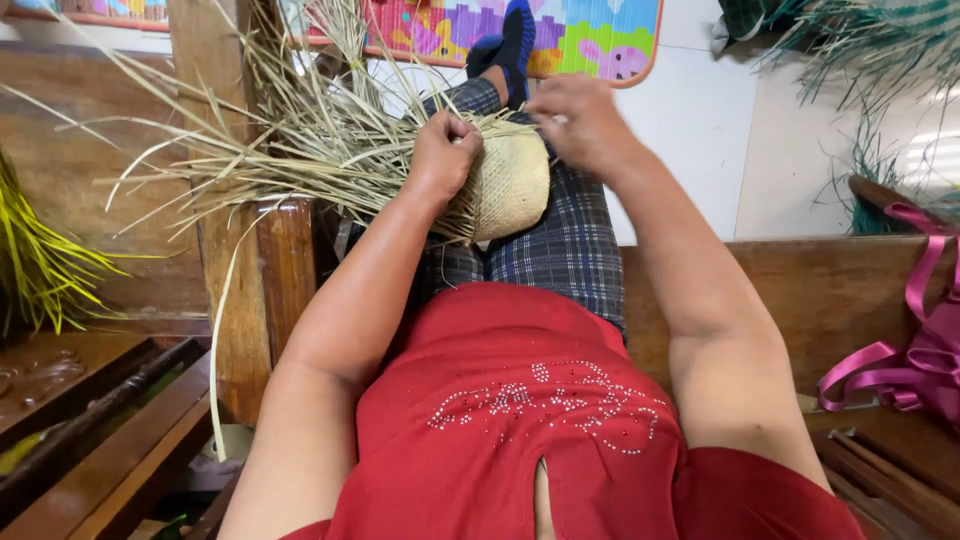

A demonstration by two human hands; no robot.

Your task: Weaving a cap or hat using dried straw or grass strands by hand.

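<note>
Wooden bench seating forms the surface on which a person sits, seen from above by a camera on their own head. Nearest is a red top with small pale beads across the chest. Beyond it, the lap is covered by dark blue plaid trousers, with one leg stretching away toward a foot in a blue sock.

Resting on the lap is a small woven basket piece, pale straw in colour and rounded. A thick spray of loose dried straw strands fans out from its left edge, up and to the left.

The left hand sits on the left edge of the weave, where the loose strands begin; its fingers are curled into a tight fist around those strands. The right hand is just beyond the far right edge of the piece, slightly blurred; its fingers are bent inward, and whether they pinch a strand cannot be told.

At near right a bundle of pink ribbon lies on the bench. At left stands a wooden post, with bright yellow-green fibres beside it. Farther off lie white floor tiles, a colourful play mat and green fibres at far right.
</note>
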